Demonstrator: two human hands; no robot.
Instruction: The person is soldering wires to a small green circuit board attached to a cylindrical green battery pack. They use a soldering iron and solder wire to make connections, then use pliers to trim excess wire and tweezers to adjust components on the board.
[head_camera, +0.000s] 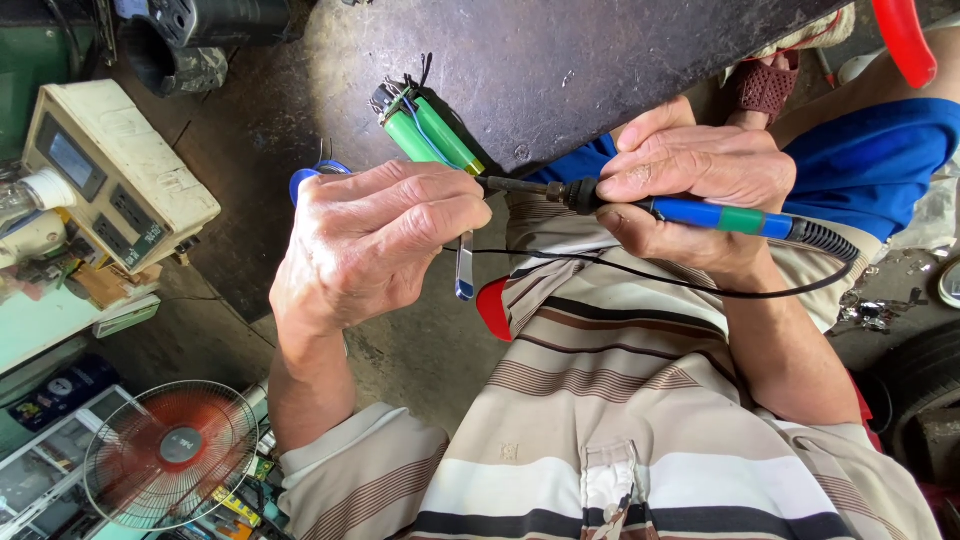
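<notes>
We count two hands (375, 245) (690, 185), one soldering iron (700, 213), two green cells (432, 138) joined in one pack, one fan (170, 452), one beige box (115, 175) and one tweezers (465, 268).

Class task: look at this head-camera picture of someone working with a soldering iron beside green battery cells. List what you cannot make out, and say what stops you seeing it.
- Soldering iron tip: head view, hidden behind the left hand.
- What the left hand pinches: covered by its own fingers; only a metal strip hangs below.
- Green battery cells: the wiring at their far end is too small to read.
- Iron's grip: wrapped by the right hand.
- Fan: cut off by the bottom edge.
</notes>
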